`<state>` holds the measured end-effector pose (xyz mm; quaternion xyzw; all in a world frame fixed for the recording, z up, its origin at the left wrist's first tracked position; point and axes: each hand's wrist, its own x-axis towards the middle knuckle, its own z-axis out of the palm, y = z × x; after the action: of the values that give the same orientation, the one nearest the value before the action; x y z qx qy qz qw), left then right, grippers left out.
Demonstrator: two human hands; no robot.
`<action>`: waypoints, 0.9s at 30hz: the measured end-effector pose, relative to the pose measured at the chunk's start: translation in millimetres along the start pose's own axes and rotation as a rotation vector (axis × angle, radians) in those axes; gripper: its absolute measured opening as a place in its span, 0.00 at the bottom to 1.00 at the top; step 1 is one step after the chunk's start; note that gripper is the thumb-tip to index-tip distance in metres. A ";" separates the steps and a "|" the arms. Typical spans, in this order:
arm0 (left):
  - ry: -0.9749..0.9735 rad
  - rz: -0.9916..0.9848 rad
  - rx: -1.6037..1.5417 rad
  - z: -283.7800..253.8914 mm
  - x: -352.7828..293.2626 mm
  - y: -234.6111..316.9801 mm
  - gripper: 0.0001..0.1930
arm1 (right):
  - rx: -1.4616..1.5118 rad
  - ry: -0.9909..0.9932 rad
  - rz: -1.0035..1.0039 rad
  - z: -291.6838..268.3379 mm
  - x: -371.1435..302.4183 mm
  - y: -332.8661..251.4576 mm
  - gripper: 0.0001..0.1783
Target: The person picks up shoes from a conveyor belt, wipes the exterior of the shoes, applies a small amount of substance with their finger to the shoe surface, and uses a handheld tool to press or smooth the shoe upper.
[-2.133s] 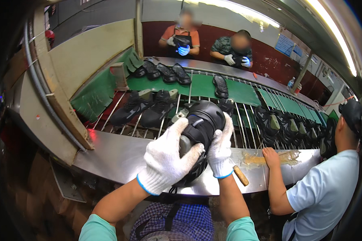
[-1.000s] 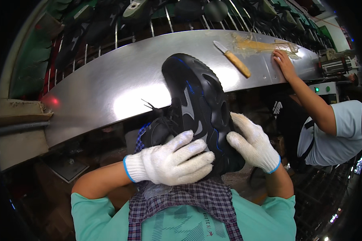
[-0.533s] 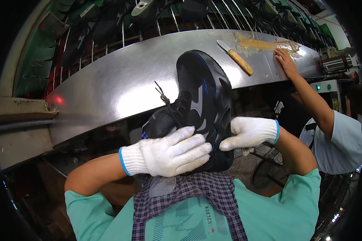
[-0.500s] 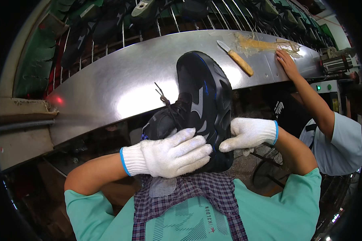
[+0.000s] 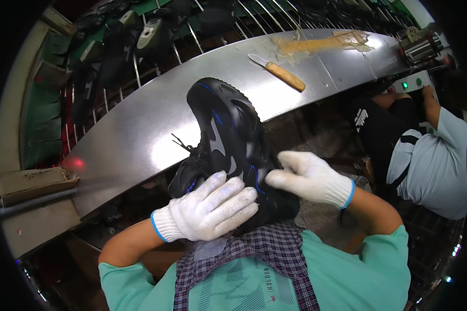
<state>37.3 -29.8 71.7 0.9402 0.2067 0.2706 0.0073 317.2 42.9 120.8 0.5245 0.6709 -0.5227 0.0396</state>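
A black lace-up shoe with grey and blue trim leans upright before me, its toe over the metal table and its heel near my apron. My left hand, in a white knit glove, lies across the shoe's side by the ankle, fingers close together and pressed on it; the thumb is hidden. Beside the sole, toward the heel, my right hand, also gloved, has its thumb close to the sole edge. Its other fingers are curled and partly hidden, so whatever they hold does not show.
A wooden-handled knife lies on the metal table, near brown tape. Shoes rest on metal bars behind. At right sits a co-worker, one hand by a control box with green buttons.
My view has turned, shifting the table and knife leftward in it. The shoe leans further left, and my right hand has tilted upward along the sole. The co-worker's hand has left the table.
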 end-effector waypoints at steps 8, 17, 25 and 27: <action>0.110 -0.223 -0.061 -30.6 37.4 -10.1 0.29 | 0.162 0.455 -0.560 22.0 -58.3 17.2 0.46; 0.160 -0.130 0.024 13.6 24.5 14.4 0.20 | -0.097 0.688 -0.377 53.5 -49.1 17.7 0.33; 0.149 -0.085 -0.035 5.5 -1.6 8.5 0.18 | -0.030 0.361 -0.179 7.4 -9.9 -15.6 0.26; 0.154 -0.063 -0.029 9.7 -7.6 7.3 0.17 | -0.014 0.335 -0.236 2.5 13.5 -23.9 0.30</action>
<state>39.3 -38.4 60.5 0.9095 0.2322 0.3445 0.0136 292.2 52.4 127.3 0.5215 0.7286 -0.4244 -0.1307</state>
